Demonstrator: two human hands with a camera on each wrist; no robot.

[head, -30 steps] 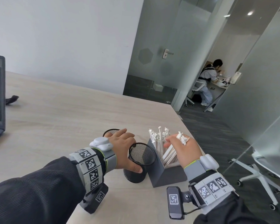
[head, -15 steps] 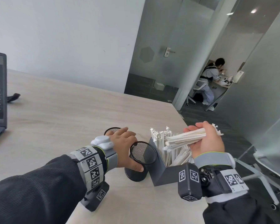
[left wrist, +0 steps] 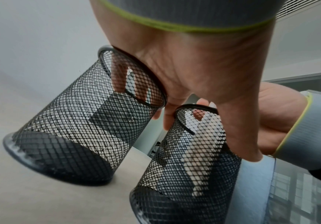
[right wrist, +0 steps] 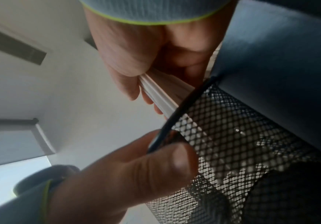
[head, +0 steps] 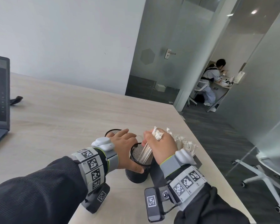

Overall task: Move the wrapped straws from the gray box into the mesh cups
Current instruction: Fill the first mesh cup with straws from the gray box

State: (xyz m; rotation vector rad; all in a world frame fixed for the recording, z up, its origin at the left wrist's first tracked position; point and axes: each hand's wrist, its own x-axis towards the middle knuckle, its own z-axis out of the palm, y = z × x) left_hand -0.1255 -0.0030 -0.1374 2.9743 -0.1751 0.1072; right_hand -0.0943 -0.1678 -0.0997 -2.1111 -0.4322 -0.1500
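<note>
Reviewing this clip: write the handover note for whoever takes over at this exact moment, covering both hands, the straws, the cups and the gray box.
Left hand: holds the near mesh cup at its rim, steadying it; fingers also rest on the far mesh cup.
Right hand: grips a bundle of wrapped straws, lower ends already inside the near cup, not yet released.
Gray box: right of the near cup, with more straws standing in it.
Done: first bundle nearly in.
Left: release it, move the remaining straws; the far cup looks empty.
</note>
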